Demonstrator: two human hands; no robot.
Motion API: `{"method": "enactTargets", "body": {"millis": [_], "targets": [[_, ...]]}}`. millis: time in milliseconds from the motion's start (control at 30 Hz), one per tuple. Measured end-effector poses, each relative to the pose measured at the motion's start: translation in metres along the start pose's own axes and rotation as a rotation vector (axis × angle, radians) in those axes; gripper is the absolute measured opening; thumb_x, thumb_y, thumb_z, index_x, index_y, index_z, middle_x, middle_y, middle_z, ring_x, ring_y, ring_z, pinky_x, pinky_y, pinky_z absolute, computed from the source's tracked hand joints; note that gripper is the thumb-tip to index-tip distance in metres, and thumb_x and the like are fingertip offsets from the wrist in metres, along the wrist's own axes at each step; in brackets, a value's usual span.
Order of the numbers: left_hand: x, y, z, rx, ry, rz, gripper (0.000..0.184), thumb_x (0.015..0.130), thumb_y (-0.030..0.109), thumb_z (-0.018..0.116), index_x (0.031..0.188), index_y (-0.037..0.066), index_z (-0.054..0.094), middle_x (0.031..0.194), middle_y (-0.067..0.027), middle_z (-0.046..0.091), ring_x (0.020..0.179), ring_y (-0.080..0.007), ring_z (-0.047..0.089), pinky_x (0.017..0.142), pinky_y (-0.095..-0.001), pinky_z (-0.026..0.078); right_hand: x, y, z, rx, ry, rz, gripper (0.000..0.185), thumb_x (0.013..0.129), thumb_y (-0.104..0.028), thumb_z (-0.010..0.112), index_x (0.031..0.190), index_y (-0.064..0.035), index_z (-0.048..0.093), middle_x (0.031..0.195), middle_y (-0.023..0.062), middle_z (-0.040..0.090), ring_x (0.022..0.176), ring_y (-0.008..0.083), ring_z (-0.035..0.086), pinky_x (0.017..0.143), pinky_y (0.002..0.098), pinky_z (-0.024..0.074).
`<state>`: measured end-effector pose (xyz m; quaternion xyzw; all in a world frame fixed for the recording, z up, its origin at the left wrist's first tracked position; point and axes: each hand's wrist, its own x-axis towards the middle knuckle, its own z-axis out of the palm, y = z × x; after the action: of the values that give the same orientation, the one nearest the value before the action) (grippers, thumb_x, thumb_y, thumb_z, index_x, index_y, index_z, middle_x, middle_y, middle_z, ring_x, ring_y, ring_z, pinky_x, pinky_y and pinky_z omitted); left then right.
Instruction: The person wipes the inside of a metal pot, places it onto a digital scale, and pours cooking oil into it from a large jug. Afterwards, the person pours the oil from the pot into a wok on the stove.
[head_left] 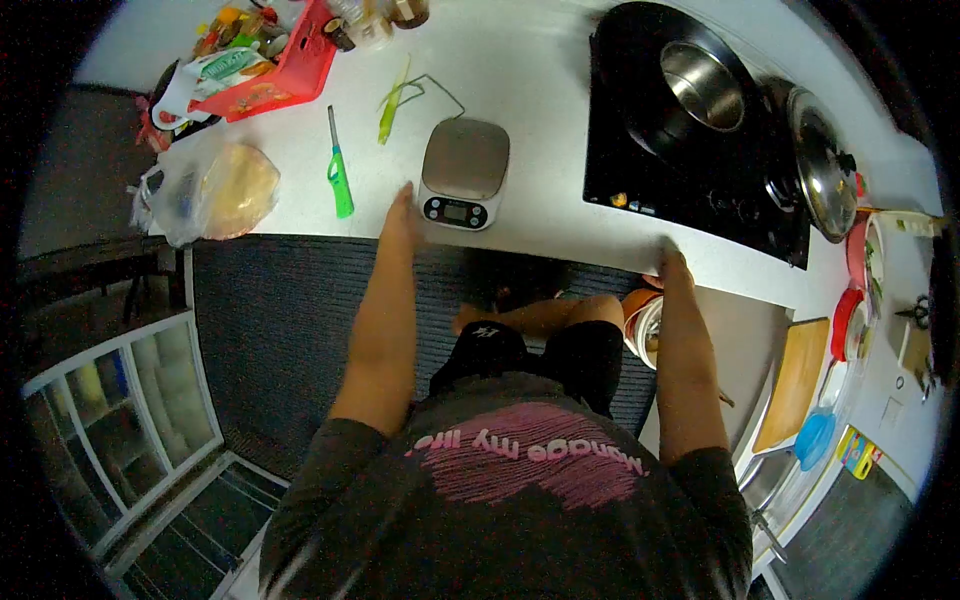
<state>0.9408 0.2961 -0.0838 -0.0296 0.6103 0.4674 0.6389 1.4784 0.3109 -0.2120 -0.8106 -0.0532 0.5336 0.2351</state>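
A kitchen scale with a brown square plate and a small display stands on the white counter. Just left of it, my left hand is at the counter's front edge, slightly blurred, with its fingers stretched forward and nothing visible in them. Farther right, my right hand is at the same edge, below the cooktop; its fingers are partly hidden. Left of the scale lies a green gas lighter. Behind the scale are a green vegetable piece and a bent wire stand.
A black cooktop carries a steel pot, with a glass lid leaning nearby. At the left are a red basket of packets and a plastic bag. A wooden cutting board stands by the sink at right.
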Motion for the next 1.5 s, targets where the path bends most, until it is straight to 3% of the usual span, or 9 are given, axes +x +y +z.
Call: {"method": "enactTargets", "body": {"millis": [200, 400, 633, 833, 1000, 1100, 1200, 1233, 1500], "targets": [[0.031, 0.003, -0.026, 0.140, 0.015, -0.206, 0.082, 0.073, 0.055, 0.054, 0.136, 0.011, 0.025, 0.140, -0.0184, 0.025, 0.127, -0.0386, 0.023, 0.099, -0.0568, 0.017, -0.053, 0.011, 0.001, 0.189, 0.017, -0.243, 0.035, 0.081, -0.033, 0.057, 0.105, -0.0078, 0.055, 0.108, 0.0177, 0.051, 0.078, 0.0322, 0.060, 0.051, 0.0401, 0.0563], [0.017, 0.012, -0.016, 0.105, 0.109, -0.188, 0.078, 0.071, 0.046, 0.065, 0.132, 0.012, 0.030, 0.133, -0.0151, 0.034, 0.118, -0.0388, 0.030, 0.091, -0.0601, 0.023, -0.055, -0.013, 0.019, -0.087, 0.291, 0.029, 0.028, 0.082, -0.032, 0.056, 0.090, -0.0055, 0.054, 0.078, 0.0113, 0.053, 0.046, 0.0303, 0.057, 0.045, 0.0388, 0.0550], [0.009, 0.011, -0.015, 0.149, 0.024, -0.177, 0.094, 0.067, 0.049, 0.068, 0.139, 0.013, 0.019, 0.141, -0.0118, 0.027, 0.128, -0.0328, 0.023, 0.102, -0.0440, 0.023, 0.029, -0.003, 0.012, 0.136, 0.275, 0.380, 0.058, 0.066, -0.029, 0.073, 0.115, -0.0090, 0.048, 0.116, 0.0093, 0.048, 0.098, 0.0272, 0.051, 0.069, 0.0419, 0.0539], [0.022, 0.018, -0.013, 0.177, 0.181, -0.162, 0.079, 0.075, 0.046, 0.064, 0.136, 0.011, 0.027, 0.142, -0.0167, 0.022, 0.123, -0.0480, 0.024, 0.086, -0.0720, 0.022, 0.004, 0.008, 0.003, -0.051, -0.055, 0.003, 0.043, 0.079, -0.044, 0.055, 0.107, -0.0123, 0.050, 0.106, 0.0140, 0.050, 0.081, 0.0330, 0.056, 0.053, 0.0429, 0.0538], [0.123, -0.022, -0.064, 0.098, 0.065, -0.114, 0.077, 0.075, 0.050, 0.062, 0.136, 0.017, 0.028, 0.142, -0.0170, 0.022, 0.123, -0.0469, 0.024, 0.087, -0.0707, 0.023, 0.109, 0.040, -0.029, -0.202, -0.154, -0.222, 0.038, 0.074, -0.040, 0.063, 0.100, -0.0132, 0.056, 0.096, 0.0051, 0.059, 0.085, 0.0228, 0.057, 0.064, 0.0430, 0.0526], [0.111, -0.017, -0.056, 0.067, 0.078, -0.190, 0.077, 0.074, 0.050, 0.062, 0.135, 0.018, 0.029, 0.141, -0.0171, 0.023, 0.122, -0.0489, 0.024, 0.087, -0.0710, 0.023, 0.045, 0.002, -0.012, -0.004, -0.138, 0.261, 0.037, 0.079, -0.045, 0.055, 0.097, -0.0132, 0.056, 0.089, 0.0101, 0.059, 0.069, 0.0276, 0.058, 0.050, 0.0438, 0.0514], [0.055, 0.005, -0.029, 0.074, 0.109, -0.185, 0.075, 0.074, 0.047, 0.065, 0.134, 0.018, 0.031, 0.141, -0.0172, 0.023, 0.122, -0.0502, 0.023, 0.087, -0.0713, 0.022, 0.020, 0.020, -0.004, 0.180, 0.024, -0.068, 0.027, 0.066, -0.033, 0.074, 0.072, -0.0099, 0.060, 0.080, 0.0099, 0.059, 0.070, 0.0227, 0.059, 0.055, 0.0390, 0.0539], [0.050, 0.004, -0.028, 0.094, 0.099, -0.142, 0.075, 0.073, 0.046, 0.065, 0.134, 0.017, 0.032, 0.141, -0.0171, 0.023, 0.122, -0.0502, 0.022, 0.087, -0.0713, 0.022, 0.032, 0.008, 0.004, 0.113, 0.190, 0.156, 0.034, 0.065, -0.036, 0.074, 0.079, -0.0081, 0.060, 0.082, 0.0126, 0.059, 0.061, 0.0226, 0.058, 0.046, 0.0345, 0.0528], [0.060, -0.008, -0.046, 0.412, 0.068, 0.082, 0.076, 0.072, 0.043, 0.067, 0.133, 0.014, 0.033, 0.140, -0.0181, 0.025, 0.122, -0.0493, 0.024, 0.087, -0.0715, 0.020, -0.002, 0.011, -0.002, 0.054, -0.177, -0.117, 0.043, 0.075, -0.045, 0.058, 0.105, -0.0137, 0.052, 0.091, 0.0067, 0.059, 0.072, 0.0224, 0.058, 0.053, 0.0386, 0.0524]]}}
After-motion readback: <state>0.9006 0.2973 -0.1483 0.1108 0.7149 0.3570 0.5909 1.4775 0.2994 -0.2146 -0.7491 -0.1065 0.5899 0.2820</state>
